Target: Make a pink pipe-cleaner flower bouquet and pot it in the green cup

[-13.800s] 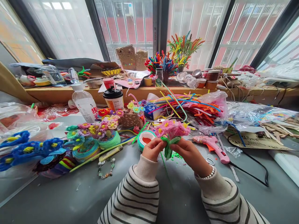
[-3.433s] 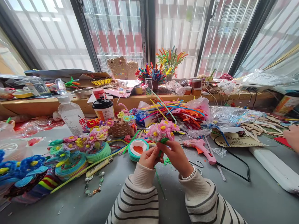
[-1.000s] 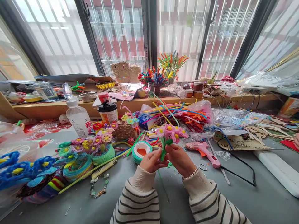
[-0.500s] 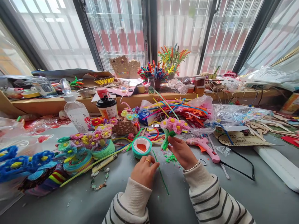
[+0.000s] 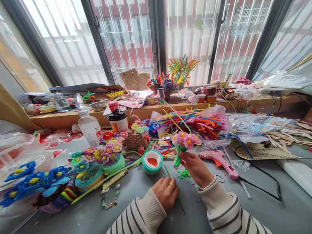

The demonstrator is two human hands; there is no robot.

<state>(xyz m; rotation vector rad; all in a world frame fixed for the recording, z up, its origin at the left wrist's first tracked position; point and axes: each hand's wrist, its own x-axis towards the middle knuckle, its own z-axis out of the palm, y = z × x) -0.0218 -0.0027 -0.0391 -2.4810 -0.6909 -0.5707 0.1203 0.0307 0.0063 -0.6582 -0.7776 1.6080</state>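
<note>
My right hand [image 5: 196,168] is closed round the green stem of a small bunch of pink pipe-cleaner flowers [image 5: 185,140] and holds it upright above the grey table [image 5: 243,208]. My left hand [image 5: 167,192] rests low on the table with curled fingers pinching a thin green pipe cleaner [image 5: 167,171] that runs up toward the bunch. Green fuzz scraps [image 5: 183,174] lie between the two hands. A green tape roll [image 5: 152,161] sits just beyond my left hand.
A pink glue gun [image 5: 220,158] with a black cord lies right of my right hand. Finished pipe-cleaner flowers [image 5: 97,159] and blue ones [image 5: 31,177] crowd the left. A bag of loose pipe cleaners [image 5: 195,118], a water bottle [image 5: 90,128] and a lidded cup [image 5: 118,120] stand behind.
My left hand let go of the bunch's stem and dropped to the table onto a loose green pipe cleaner, drawing it nearer. My right hand keeps holding the bunch.
</note>
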